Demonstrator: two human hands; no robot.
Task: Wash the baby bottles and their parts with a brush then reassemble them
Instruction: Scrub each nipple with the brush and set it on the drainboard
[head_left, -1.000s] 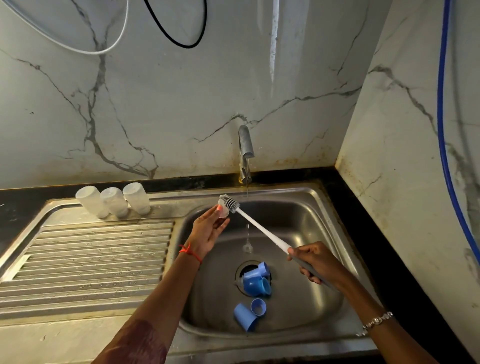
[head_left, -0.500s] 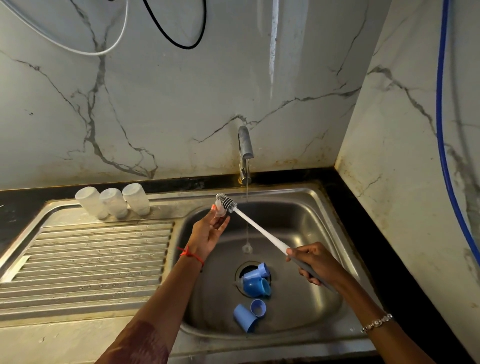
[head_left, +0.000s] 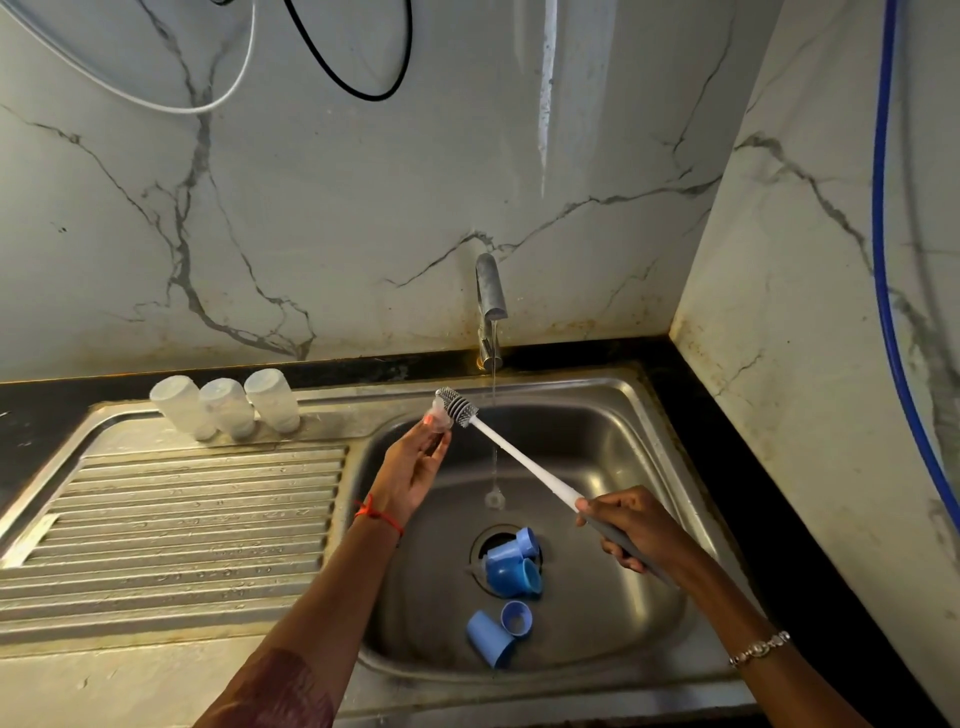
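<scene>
- Our left hand (head_left: 415, 470) pinches a small clear teat (head_left: 439, 420) at its fingertips, raised over the back-left corner of the sink (head_left: 597, 441).
- Our right hand (head_left: 631, 527) is curled round the grey grip of the brush (head_left: 519, 457), lower and to the right over the basin.
- The brush's long axis runs from that grip up and to the left, so its bristled head (head_left: 457, 407) lies against the teat. The left hand has the teat; the right hand is well apart from it.
- We judge the scrubbing turns on that line: the head works along the shaft's axis against the teat.
- The tap (head_left: 491, 291) runs just right of the head; its stream touches neither.
- Count: one brush and one teat in hand.
- Three clear bottles (head_left: 227, 410) stand upended in a row on the counter (head_left: 182, 509).
- About four blue pieces (head_left: 511, 574) lie in the basin, two at the drain and two nearer us.
</scene>
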